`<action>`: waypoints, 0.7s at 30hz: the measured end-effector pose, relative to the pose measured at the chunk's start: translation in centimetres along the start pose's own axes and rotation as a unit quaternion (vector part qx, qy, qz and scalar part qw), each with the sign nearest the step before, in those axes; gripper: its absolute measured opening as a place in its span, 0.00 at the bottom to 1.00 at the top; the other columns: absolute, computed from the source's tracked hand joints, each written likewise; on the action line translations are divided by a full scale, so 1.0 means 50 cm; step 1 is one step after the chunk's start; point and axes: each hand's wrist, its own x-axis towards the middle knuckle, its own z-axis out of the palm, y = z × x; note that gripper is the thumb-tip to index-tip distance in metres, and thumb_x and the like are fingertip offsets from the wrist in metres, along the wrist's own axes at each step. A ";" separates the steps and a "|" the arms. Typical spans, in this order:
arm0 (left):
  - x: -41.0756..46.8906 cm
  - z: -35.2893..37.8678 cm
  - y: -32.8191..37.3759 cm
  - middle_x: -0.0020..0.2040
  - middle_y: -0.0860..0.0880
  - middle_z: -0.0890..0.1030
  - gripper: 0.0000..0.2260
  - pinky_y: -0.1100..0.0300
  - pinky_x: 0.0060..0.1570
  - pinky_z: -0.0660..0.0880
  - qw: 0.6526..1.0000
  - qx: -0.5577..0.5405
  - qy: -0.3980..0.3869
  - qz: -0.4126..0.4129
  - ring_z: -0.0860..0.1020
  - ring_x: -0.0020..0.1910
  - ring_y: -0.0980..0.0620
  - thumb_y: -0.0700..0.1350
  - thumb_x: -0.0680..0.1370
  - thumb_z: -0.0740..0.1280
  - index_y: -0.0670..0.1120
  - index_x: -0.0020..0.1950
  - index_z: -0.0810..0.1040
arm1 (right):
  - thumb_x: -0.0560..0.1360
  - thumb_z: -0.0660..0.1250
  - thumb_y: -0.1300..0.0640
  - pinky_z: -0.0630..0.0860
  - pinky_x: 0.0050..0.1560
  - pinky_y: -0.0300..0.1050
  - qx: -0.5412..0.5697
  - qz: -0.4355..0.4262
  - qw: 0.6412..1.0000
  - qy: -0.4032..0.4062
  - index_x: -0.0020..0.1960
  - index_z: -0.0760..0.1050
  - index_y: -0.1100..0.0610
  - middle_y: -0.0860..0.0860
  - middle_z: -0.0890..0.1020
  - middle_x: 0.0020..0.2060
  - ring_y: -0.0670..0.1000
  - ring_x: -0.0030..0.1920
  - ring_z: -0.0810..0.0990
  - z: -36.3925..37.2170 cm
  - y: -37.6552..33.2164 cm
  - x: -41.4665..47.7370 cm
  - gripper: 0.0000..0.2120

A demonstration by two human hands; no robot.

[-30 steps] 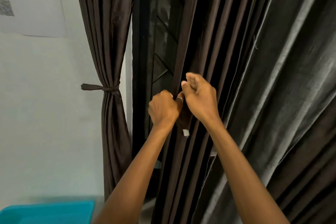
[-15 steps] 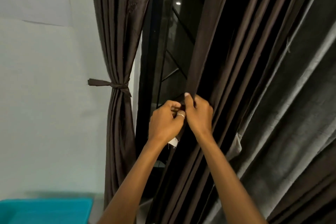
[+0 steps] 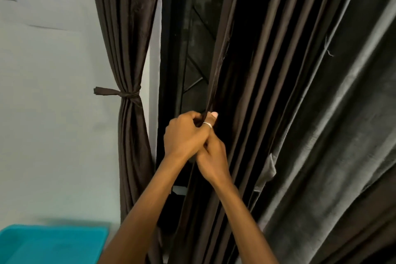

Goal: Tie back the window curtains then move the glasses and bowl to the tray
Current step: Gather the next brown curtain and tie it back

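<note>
Just right of the tied curtain (image 3: 128, 135), both hands clasp the untied curtain (image 3: 246, 70) at its inner edge. The left hand (image 3: 184, 137) has its fingers curled round the fold and the right hand (image 3: 213, 157) grips just below, probably gathering the cloth for tying.

Dim indoor light, soft shadows, dark window, slight motion blur, wide-angle bending at edges
</note>
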 end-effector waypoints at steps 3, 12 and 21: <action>0.001 0.015 0.008 0.38 0.55 0.83 0.16 0.50 0.44 0.82 0.998 0.039 0.053 0.008 0.83 0.41 0.52 0.66 0.76 0.65 0.55 0.48 0.81 | 0.82 0.63 0.55 0.82 0.55 0.44 -0.028 -0.013 0.999 -0.011 0.76 0.65 0.46 0.50 0.83 0.58 0.46 0.57 0.84 -0.010 0.004 -0.006 0.23; -0.012 0.034 0.013 0.52 0.56 0.84 0.25 0.63 0.49 0.80 0.956 -0.266 0.027 -0.122 0.84 0.49 0.60 0.53 0.72 0.79 0.51 0.65 0.77 | 0.82 0.62 0.61 0.82 0.57 0.48 -0.091 -0.060 0.994 0.023 0.74 0.70 0.48 0.48 0.82 0.61 0.51 0.55 0.84 -0.067 -0.028 -0.009 0.22; -0.010 0.027 -0.002 0.46 0.60 0.82 0.10 0.74 0.41 0.72 0.967 -0.218 0.061 -0.121 0.80 0.46 0.64 0.54 0.73 0.77 0.60 0.46 0.77 | 0.79 0.69 0.53 0.82 0.47 0.40 -0.151 -0.178 0.925 0.301 0.62 0.79 0.56 0.48 0.81 0.55 0.43 0.51 0.81 -0.170 -0.174 0.033 0.13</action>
